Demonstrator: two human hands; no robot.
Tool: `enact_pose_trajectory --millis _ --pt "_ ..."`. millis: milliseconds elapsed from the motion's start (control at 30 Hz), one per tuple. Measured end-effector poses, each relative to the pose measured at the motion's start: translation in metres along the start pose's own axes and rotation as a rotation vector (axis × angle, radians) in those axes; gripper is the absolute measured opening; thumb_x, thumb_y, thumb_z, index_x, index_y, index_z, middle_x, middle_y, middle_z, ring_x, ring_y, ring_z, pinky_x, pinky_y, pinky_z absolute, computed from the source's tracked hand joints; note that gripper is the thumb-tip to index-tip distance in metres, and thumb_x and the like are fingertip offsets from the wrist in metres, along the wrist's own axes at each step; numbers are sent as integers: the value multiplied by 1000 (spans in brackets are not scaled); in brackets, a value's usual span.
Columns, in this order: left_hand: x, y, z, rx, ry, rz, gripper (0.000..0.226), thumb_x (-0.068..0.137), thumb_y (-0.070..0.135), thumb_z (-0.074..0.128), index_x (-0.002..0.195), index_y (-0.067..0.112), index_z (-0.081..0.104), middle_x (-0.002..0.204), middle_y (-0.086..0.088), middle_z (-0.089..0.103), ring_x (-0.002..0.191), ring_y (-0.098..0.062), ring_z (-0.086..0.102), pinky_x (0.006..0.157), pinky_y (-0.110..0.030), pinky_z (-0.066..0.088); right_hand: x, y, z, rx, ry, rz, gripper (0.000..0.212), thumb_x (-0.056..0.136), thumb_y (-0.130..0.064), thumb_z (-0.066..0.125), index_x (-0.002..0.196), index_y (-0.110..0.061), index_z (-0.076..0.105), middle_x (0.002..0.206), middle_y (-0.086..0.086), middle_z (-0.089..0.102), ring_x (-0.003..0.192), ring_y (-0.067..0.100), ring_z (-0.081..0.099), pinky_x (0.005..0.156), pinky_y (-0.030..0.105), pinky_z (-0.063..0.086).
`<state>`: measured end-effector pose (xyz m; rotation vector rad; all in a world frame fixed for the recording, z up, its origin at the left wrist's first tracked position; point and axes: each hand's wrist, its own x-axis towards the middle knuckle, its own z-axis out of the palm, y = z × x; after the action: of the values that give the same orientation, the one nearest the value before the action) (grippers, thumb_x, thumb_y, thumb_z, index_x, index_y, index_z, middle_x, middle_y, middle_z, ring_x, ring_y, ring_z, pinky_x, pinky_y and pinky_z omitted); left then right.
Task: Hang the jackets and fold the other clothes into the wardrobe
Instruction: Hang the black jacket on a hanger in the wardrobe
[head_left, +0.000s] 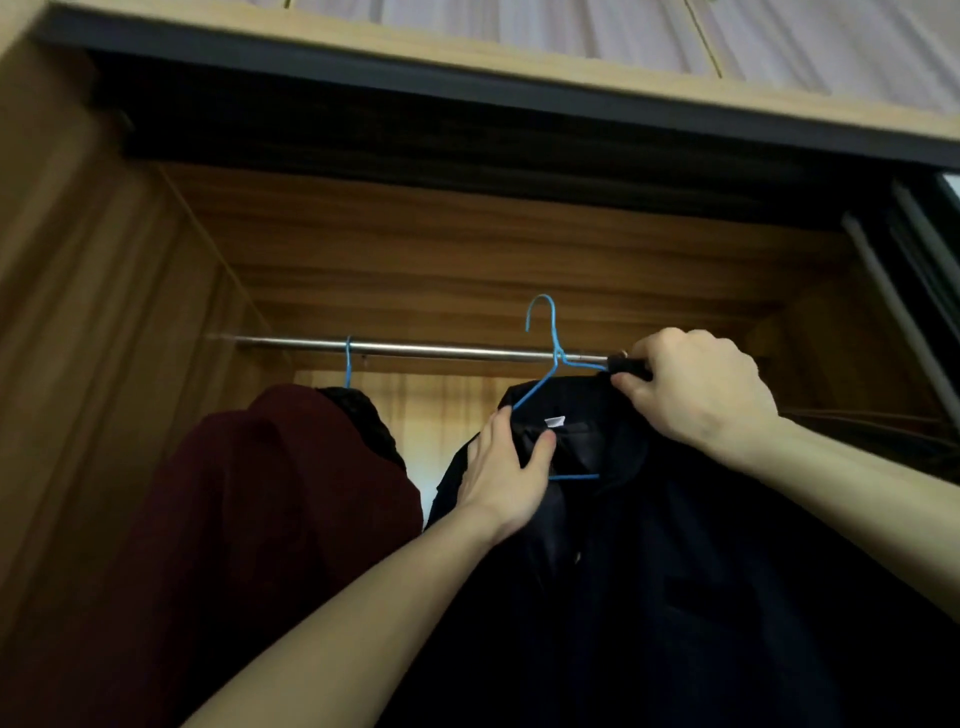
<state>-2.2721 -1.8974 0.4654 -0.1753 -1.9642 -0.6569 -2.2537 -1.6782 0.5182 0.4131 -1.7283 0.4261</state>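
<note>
A dark navy jacket sits on a blue wire hanger, raised in front of the metal wardrobe rail. The hanger's hook stands above the rail and does not rest on it. My left hand holds the jacket's collar at the hanger's left shoulder, thumb near the white label. My right hand grips the jacket's right shoulder together with the hanger's end. A maroon jacket with a black collar hangs on the rail from a second blue hanger at the left.
The wooden wardrobe has a side wall at the left and a dark top frame overhead. A sliding door track runs along the right edge. The stretch of rail between the two hangers is bare.
</note>
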Motion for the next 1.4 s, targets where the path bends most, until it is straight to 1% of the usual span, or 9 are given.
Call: enact_pose_trajectory --millis 100,200,367,600,733,1067,1200,1300,1400 --pt "17 -9 -7 -67 -13 15 76 101 64 44 164 32 16 168 8 27 155 -16 23 124 -39 25 23 -7 7 27 -7 17 35 93 -51 68 111 -21 70 109 14 69 102 43 66 71 37 40" --pt "32 -18 -11 -89 -69 -1 78 99 67 45 164 34 17 168 7 29 154 -18 29 125 -45 28 40 -16 16 26 -23 23 28 93 -46 70 100 -19 64 94 8 61 95 40 65 70 36 40" --pt "43 -32 -5 -65 -139 -9 77 97 71 43 162 36 21 166 8 33 151 -17 33 122 -38 30 60 -25 35 -3 -94 13 25 94 -38 70 90 -18 55 72 -1 42 76 31 50 68 36 41" --pt "49 -44 12 -13 -168 -6 80 92 76 38 160 37 23 165 8 32 149 -21 36 122 -46 32 66 -37 65 13 -93 -13 25 92 -36 71 90 -18 53 83 3 50 92 38 66 70 36 42" --pt "52 -56 12 17 -148 -17 77 94 75 38 159 36 24 164 9 33 147 -21 40 120 -45 35 62 -36 85 40 -121 12 22 93 -33 69 89 -19 52 73 0 40 78 33 50 70 36 41" --pt "35 -93 10 84 -198 -24 92 76 88 33 155 40 31 157 14 43 139 -15 48 116 -40 39 35 -36 98 61 -247 56 23 95 -37 68 98 -18 56 119 14 68 112 39 65 77 36 41" --pt "24 -98 11 98 -175 -19 85 79 88 32 151 44 33 156 14 42 141 -14 45 112 -32 36 29 -42 90 2 -251 -51 23 98 -38 63 97 -16 55 118 16 68 107 41 66 75 39 42" --pt "11 -96 8 107 -152 2 83 80 87 32 150 43 36 157 14 41 143 -12 43 118 -37 34 21 -42 83 -132 -256 -197 34 103 -41 52 110 -11 66 120 16 68 108 41 66 75 40 40" --pt "-10 -90 2 179 -150 58 77 86 80 34 151 40 39 154 15 45 141 -9 44 118 -37 35 1 -40 79 -243 -242 -267 43 104 -48 47 121 -11 61 121 14 67 110 39 65 75 40 39"
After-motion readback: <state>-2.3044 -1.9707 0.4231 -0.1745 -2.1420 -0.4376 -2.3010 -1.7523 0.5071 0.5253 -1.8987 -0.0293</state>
